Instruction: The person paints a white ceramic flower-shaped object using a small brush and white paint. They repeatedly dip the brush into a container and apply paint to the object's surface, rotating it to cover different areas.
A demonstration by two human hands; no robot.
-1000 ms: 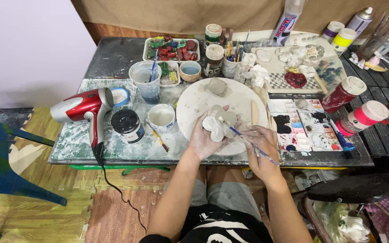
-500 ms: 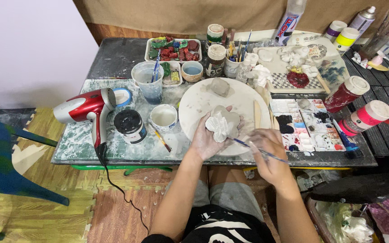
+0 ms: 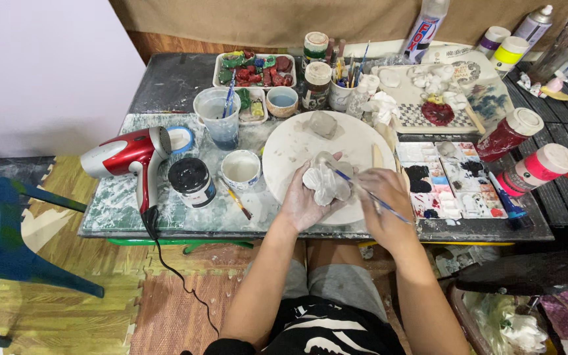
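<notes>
Presently, findings from the single head view:

1. The left hand [image 3: 305, 200] is cupped from below around a small white clay figure [image 3: 325, 184], fingers curled partway closed on it. The figure is held just above the near part of a round white board [image 3: 284, 148] on the tabletop [image 3: 119, 204].
2. The right hand [image 3: 379, 197] is closed in a pinch on a thin blue-handled brush [image 3: 369, 194], its tip touching the figure's right side.
3. Handling judgement: the figure looks light, with a lumpy, folded surface. Thin raised edges are likely brittle if dry, easily dented if damp; which of the two cannot be told. Any wet coating would smear under the fingers.
4. Hold judgement: support is best taken under the thick base, in the palm, clear of the brushed side and the folds.
5. Surroundings: a grey clay lump [image 3: 323, 123] lies on the far side of the board, a paint palette [image 3: 451, 177] sits just right of the board, and a red hairdryer [image 3: 126, 154] lies well to the left.
</notes>
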